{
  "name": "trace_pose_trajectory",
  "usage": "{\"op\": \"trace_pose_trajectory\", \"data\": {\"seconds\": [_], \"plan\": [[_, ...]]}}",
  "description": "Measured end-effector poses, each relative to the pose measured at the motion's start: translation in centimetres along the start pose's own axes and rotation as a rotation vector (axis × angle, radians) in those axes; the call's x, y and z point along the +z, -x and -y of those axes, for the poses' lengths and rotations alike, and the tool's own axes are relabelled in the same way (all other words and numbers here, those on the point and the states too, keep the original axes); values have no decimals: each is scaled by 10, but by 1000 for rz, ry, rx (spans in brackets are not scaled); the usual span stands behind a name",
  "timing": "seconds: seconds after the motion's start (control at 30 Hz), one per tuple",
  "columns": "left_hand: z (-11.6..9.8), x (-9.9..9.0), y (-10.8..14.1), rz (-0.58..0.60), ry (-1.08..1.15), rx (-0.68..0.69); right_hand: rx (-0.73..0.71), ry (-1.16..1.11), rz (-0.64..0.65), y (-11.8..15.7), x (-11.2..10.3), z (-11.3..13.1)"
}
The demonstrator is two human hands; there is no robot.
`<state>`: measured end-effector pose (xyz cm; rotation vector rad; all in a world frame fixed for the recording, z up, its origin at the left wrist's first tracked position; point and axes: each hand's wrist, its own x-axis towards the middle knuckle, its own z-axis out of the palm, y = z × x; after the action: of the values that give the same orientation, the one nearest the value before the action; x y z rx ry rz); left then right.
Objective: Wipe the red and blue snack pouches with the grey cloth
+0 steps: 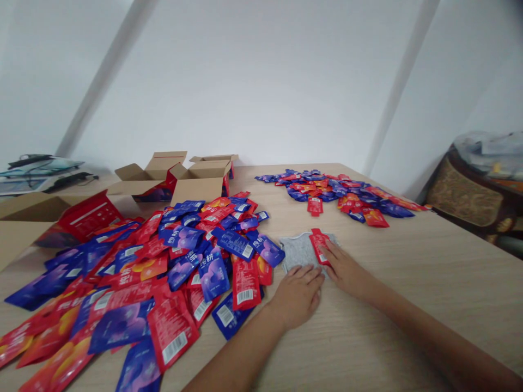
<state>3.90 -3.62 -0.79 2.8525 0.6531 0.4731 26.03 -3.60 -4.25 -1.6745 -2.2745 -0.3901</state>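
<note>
A glossy red sachet, pale-printed and tab-ended, is lying on grey cloth, inward from the table's right edge. The right hand is touching it, any pinch being indiscernible; the left hand is spreading flat, open and empty, over the cloth.

- Grey cloth: soft and slightly rumpled, it is spread out on the worktop; its near edge is partly covered by the left fingers.
- Red pouch: flat, marked with pale print and a barcode, it is laid slantwise on the cloth, its narrow far end pointed slightly left; its right side is touched by the right fingers.
</note>
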Motion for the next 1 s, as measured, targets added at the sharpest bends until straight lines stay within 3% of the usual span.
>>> {"op": "trace_pose_trajectory", "data": {"seconds": [0.2, 0.37, 0.47, 0.6, 0.7, 0.83, 0.9, 1.0], "plan": [[-5, -1, 1, 0, -23, -22, 38, 151, 84, -21, -19, -13], [-5, -3, 1, -9, -30, -9, -11, 195, 14, -19, -37, 1], [-5, -6, 0, -3, -16, -12, -150, 206, -62, -1, -24, 15], [-5, -8, 0, 11, 39, -5, -166, 218, -76, -3, 4, 14], [-4, -8, 1, 10, 76, -8, -101, 177, -5, -36, 12, 7], [-3, -8, 5, 10, 72, -5, 177, -193, 125, -95, -2, 4], [-3, -9, 6, 9, 63, 11, 294, -374, 116, -122, -11, 4], [-2, -9, 7, 10, 49, 16, 345, -571, 13, -157, -23, 3]]}}
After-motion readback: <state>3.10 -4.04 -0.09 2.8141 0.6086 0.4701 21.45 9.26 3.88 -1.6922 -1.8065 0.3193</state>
